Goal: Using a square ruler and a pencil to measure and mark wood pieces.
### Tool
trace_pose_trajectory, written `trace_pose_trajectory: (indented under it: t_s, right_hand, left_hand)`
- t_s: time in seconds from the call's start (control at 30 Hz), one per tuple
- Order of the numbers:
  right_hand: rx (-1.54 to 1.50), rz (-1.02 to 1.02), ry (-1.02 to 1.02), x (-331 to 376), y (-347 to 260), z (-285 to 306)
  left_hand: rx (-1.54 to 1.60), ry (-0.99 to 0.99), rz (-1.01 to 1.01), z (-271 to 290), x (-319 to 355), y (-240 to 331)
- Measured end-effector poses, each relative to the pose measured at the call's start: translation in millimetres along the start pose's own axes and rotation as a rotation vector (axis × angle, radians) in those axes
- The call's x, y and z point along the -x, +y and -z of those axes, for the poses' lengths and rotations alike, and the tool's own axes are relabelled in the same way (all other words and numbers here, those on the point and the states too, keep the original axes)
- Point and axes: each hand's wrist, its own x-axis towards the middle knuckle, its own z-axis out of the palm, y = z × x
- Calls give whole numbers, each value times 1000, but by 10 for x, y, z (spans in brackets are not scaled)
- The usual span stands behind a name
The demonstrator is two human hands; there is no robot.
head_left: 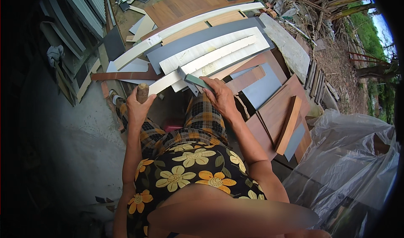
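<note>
Currently, white strip (pixel 165 82) runs fwd-R from L hand (pixel 138 106), passing L of R hand (pixel 221 98); L grips brown wooden cylinder (pixel 143 93) at strip's near end, R grips green bar (pixel 197 81), metal end (pixel 182 73) over strip. Grey board (pixel 198 37) beyond.

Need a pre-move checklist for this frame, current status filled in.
1. Left hand closed on the round wood piece: ok.
2. Right hand closed on the green bar: ok.
3. White strip backed by boards: ok, its far part overlies the white board.
4. White strip fixed against sliding: cannot tell, no clamp visible.
5. Legs well away from the work: not ok, the plaid trousers are close by the right hand.
6. Hands gloved: not ok, both bare.
</note>
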Motion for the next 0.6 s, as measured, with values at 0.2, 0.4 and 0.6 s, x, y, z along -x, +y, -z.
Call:
trace_pose_trajectory:
  t_s: [0.2,0.4,0.6]
  right_hand:
    - [61,-68,61,-115,299,160]
    - [72,-218,206,-302,1060,489]
    - [298,-359,391,-487,1942,942]
  left_hand:
    - [-28,52,-25,80,18,13]
    - [-40,60,-27,119,31,-24]
    - [-8,21,-39,93,42,22]
